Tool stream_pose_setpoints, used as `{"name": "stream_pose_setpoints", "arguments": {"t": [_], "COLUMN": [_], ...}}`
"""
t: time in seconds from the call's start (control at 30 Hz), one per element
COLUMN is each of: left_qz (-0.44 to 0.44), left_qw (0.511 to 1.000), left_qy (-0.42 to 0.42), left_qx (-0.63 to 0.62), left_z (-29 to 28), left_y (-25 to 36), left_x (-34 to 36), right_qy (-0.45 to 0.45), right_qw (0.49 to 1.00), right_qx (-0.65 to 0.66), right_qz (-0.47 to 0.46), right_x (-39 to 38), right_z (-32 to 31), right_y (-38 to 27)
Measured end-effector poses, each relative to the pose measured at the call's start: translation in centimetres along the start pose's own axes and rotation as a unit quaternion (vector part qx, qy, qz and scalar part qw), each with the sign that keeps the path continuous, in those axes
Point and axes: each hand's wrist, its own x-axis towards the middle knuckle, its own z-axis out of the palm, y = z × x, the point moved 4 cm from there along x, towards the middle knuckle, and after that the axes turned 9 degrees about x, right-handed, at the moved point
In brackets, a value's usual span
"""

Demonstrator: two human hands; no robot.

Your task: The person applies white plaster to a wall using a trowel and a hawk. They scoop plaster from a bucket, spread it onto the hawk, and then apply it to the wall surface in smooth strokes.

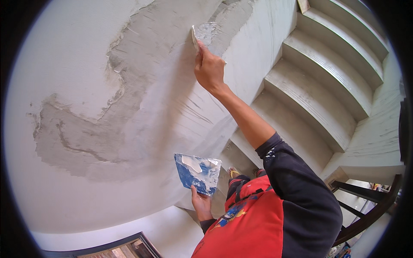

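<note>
High on the wall, my right hand (pixel 210 71) is closed around a putty knife (pixel 195 38), its blade smeared with whitish putty and held at the wall surface. Lower down, my left hand (pixel 201 204) grips the bottom edge of a flat blue plate (pixel 184 173). Wet white putty (pixel 208 174) covers much of that plate's face. The wall (pixel 159 47) carries a broad grey skim patch with ragged edges, with the putty knife near its upper right part. Exactly how the blade meets the wall is hard to make out.
Concrete stairs (pixel 305 92) climb to the upper right beside the wall. A dark railing (pixel 365 223) stands at the lower right. Below left is a dark-framed opening or panel (pixel 116 251). My sandalled foot (pixel 233 172) is on a step.
</note>
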Motion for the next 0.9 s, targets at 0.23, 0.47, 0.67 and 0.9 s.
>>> {"name": "stream_pose_setpoints", "arguments": {"t": [0.23, 0.47, 0.67, 0.9], "left_qz": [-0.023, -0.002, -0.024, -0.034], "left_qw": [1.000, 1.000, 1.000, 0.999], "left_qy": [-0.014, 0.000, 0.004, 0.008], "left_qx": [0.006, 0.012, -0.012, -0.018], "left_z": [0.2, -0.4, -0.2, -0.9], "left_y": [0.1, 0.1, 0.0, 0.0], "left_x": [0.4, 0.1, 0.2, 0.1], "right_qy": [0.088, 0.030, -0.023, 0.098], "right_qw": [0.992, 0.997, 0.996, 0.990], "right_qx": [-0.072, -0.006, 0.076, -0.029], "right_qz": [0.059, -0.071, -0.040, 0.095], "right_x": [1.8, -2.3, -5.4, 0.4], "right_z": [-1.2, 1.2, 0.1, -2.1], "right_y": [3.2, 0.4, -0.4, 4.2]}}
